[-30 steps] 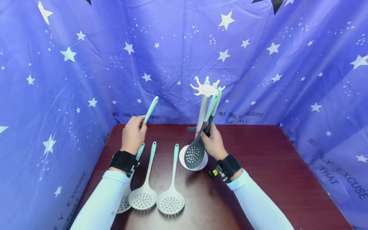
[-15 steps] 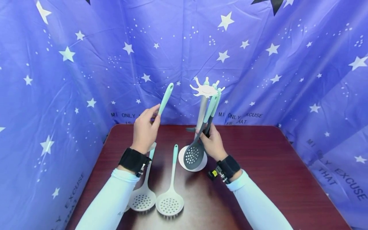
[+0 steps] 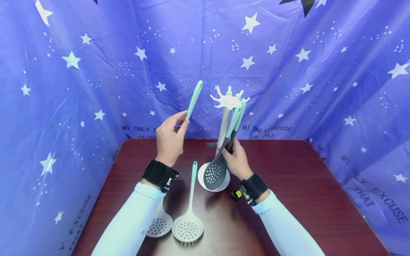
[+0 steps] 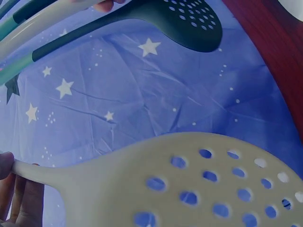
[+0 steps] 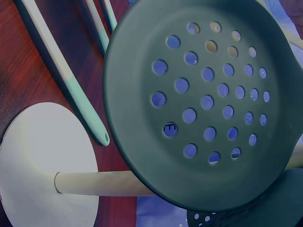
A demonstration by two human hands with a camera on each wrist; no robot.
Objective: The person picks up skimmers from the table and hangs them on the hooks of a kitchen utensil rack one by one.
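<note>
My left hand pinches a cream skimmer with a mint handle, held raised above the table to the left of a white utensil stand. In the head view the left hand and forearm hide most of this skimmer. My right hand grips the stand's post, its fingers close to the dark utensil shafts. From the stand's hooked top hangs a dark grey skimmer with a mint handle, in front of the post. Other dark utensils hang beside and behind it, partly hidden.
A cream skimmer lies on the dark red table, left of the stand's round white base. Another skimmer beside it is partly covered by the left sleeve. A blue star-printed cloth encloses the table's back and sides.
My left hand has moved right and upward with the raised skimmer, closer to the stand. My left forearm now covers more of the skimmers lying at left. The right hand and stand stay put.
</note>
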